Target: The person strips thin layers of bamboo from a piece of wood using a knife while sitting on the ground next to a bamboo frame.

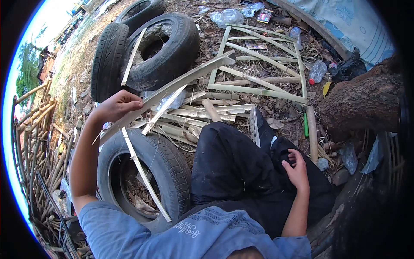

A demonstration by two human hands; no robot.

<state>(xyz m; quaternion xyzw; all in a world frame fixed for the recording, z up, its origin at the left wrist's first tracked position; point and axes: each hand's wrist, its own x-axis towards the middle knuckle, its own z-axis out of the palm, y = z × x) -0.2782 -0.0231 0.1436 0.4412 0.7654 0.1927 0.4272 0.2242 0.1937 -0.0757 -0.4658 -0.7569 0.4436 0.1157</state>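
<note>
My left hand [117, 106] is raised over the tyre at left. Its fingers are curled closed at the edge of a long split bamboo strip [183, 80], which slants from beside the hand up to the far middle. A shorter bamboo strip [140, 168] lies across the near tyre [176, 162]. Several cut bamboo pieces [189, 116] lie in a pile past my knees, with a round stick [211, 110] standing among them. My right hand [296, 169] rests on my dark trousers, fingers apart and holding nothing.
A frame of bamboo slats [263, 91] lies on the ground ahead. More tyres [183, 47] stand at far left, a bamboo strip [133, 56] leaning there. At right are a tree trunk [362, 97], a plastic bottle [318, 71] and a green-handled object [306, 125]. Many poles [39, 125] are heaped at far left.
</note>
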